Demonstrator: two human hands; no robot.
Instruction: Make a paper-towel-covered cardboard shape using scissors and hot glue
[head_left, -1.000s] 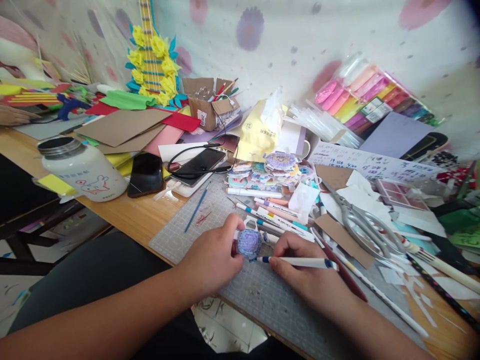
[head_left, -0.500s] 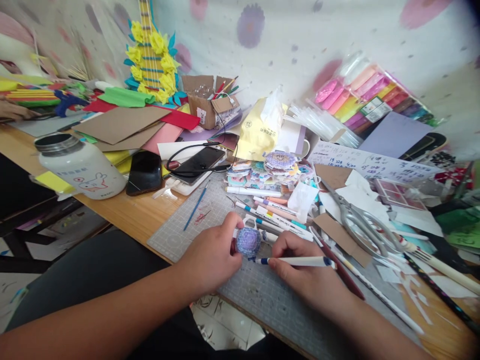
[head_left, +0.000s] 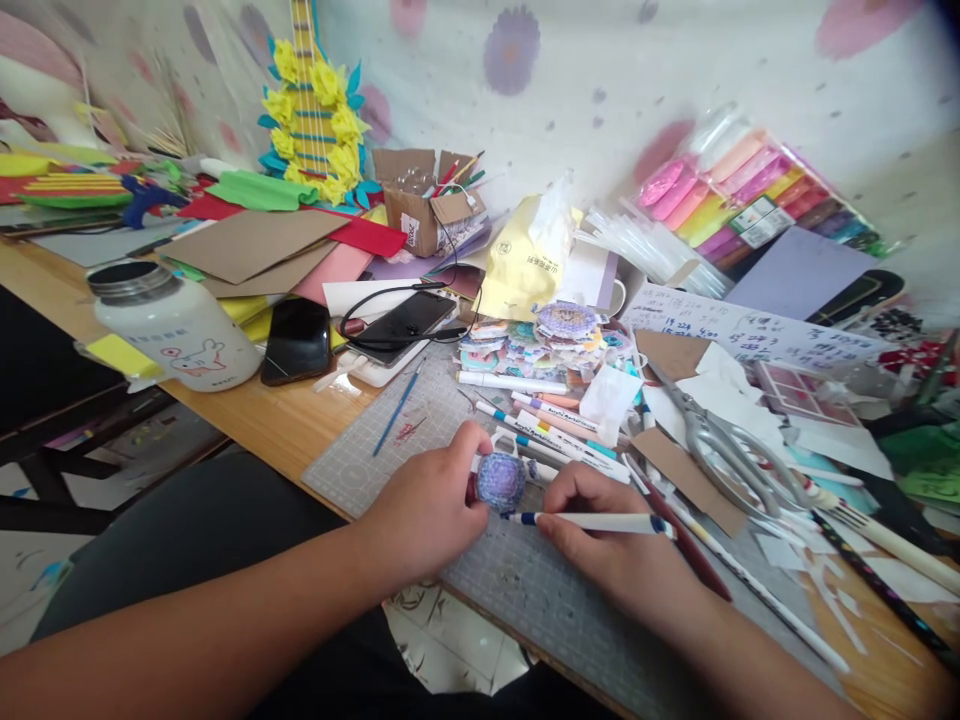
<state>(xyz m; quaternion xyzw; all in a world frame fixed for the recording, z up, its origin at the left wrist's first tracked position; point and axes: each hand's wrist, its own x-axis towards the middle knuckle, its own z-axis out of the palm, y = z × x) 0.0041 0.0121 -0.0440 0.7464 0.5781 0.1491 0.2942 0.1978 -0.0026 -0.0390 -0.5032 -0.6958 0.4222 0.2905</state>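
My left hand (head_left: pixel 429 500) pinches a small rounded piece (head_left: pixel 501 481) at its left edge. The piece is lilac in the middle with a darker blue, rough-looking border. In my right hand (head_left: pixel 592 520) lies a white marker with dark blue ends (head_left: pixel 600 522), held like a pen. The marker's tip points left and is at the lower edge of the piece; whether it touches cannot be made out. Both hands are just above a grey cutting mat (head_left: pixel 352 450). Behind the piece, several white acrylic markers (head_left: pixel 559 425) lie side by side.
A pile of painted paper pieces (head_left: pixel 566 320) stands behind the markers. Large scissors (head_left: pixel 720 450) and paper scraps lie to the right. Two phones (head_left: pixel 296 340), a white bottle (head_left: pixel 176 325) and a thin blue brush (head_left: pixel 397 410) are on the left.
The view has shifted slightly, so the scene sits a little further right. A co-worker's hand at the far left is out of sight now. My hands keep nearly the same pose.
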